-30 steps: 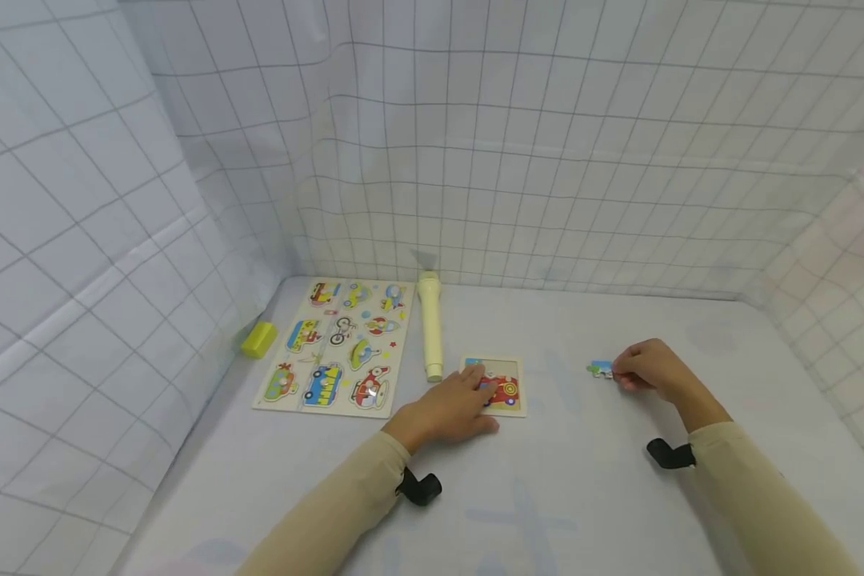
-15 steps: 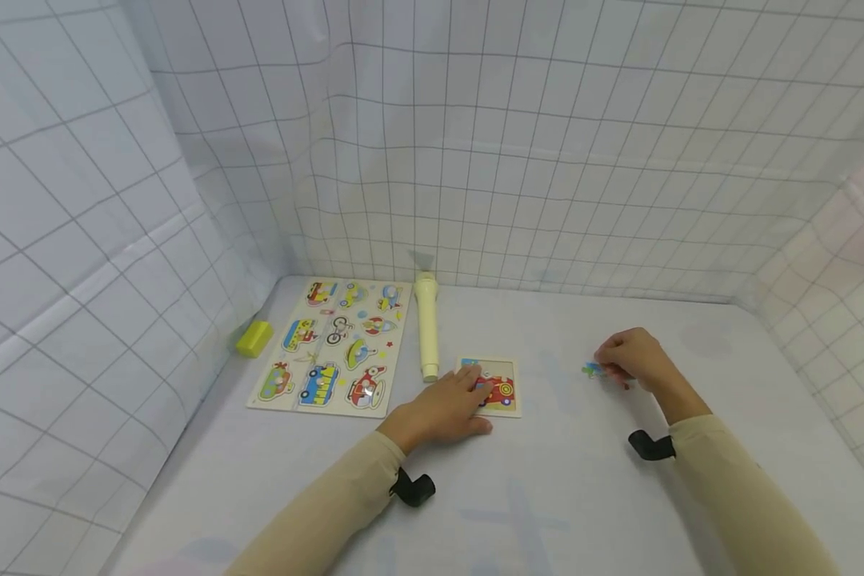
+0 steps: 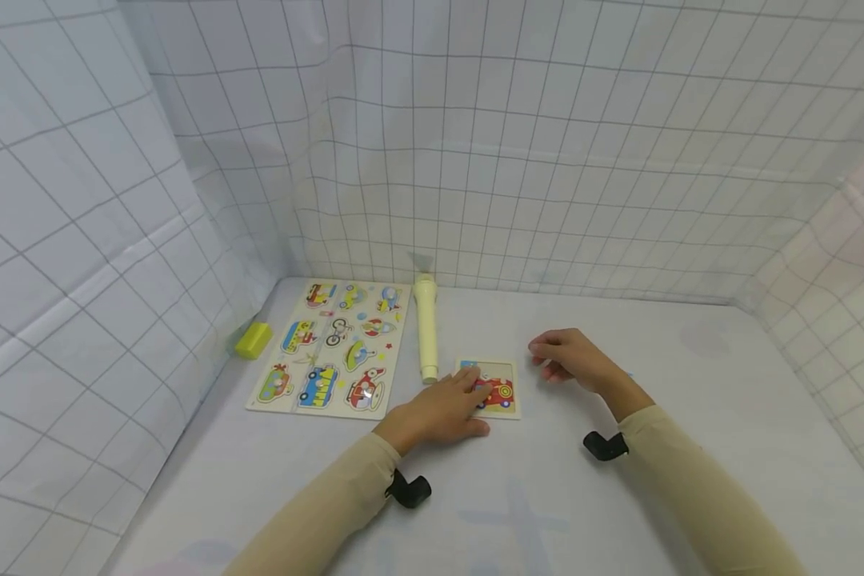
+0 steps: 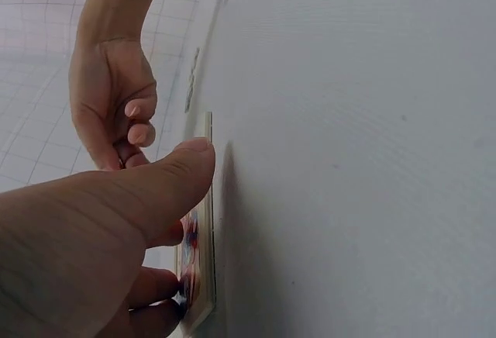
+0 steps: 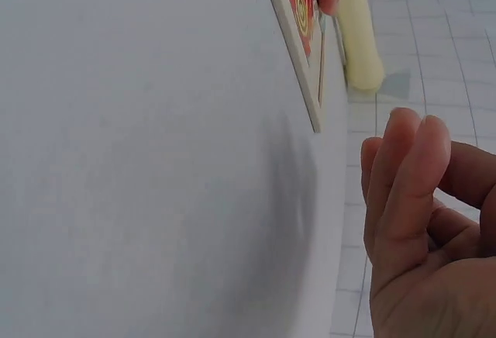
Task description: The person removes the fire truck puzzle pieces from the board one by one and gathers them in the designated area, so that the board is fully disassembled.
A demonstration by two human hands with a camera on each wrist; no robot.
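Note:
My left hand (image 3: 439,410) rests with its fingers over a small framed jigsaw puzzle (image 3: 502,392) showing a red vehicle; part of the picture is covered. In the left wrist view the thumb (image 4: 174,179) lies beside the puzzle's pale edge. My right hand (image 3: 570,358) hovers just right of the puzzle, thumb and fingertips drawn together. I cannot tell whether a piece sits between those fingertips. Behind the right wrist a bit of a blue puzzle piece (image 3: 630,374) shows on the table. The left wrist view has a thin flat piece (image 4: 192,78) lying there too.
Left of the hands lies a large knob puzzle board (image 3: 331,344) with vehicle pictures. A cream flashlight-shaped stick (image 3: 428,328) lies between that board and the small puzzle. A yellow block (image 3: 254,341) sits at the far left. Gridded white curtains (image 3: 533,160) enclose the table.
My right hand has moved left from the loose blue and green pieces to beside the small puzzle. My left hand has stayed on the puzzle.

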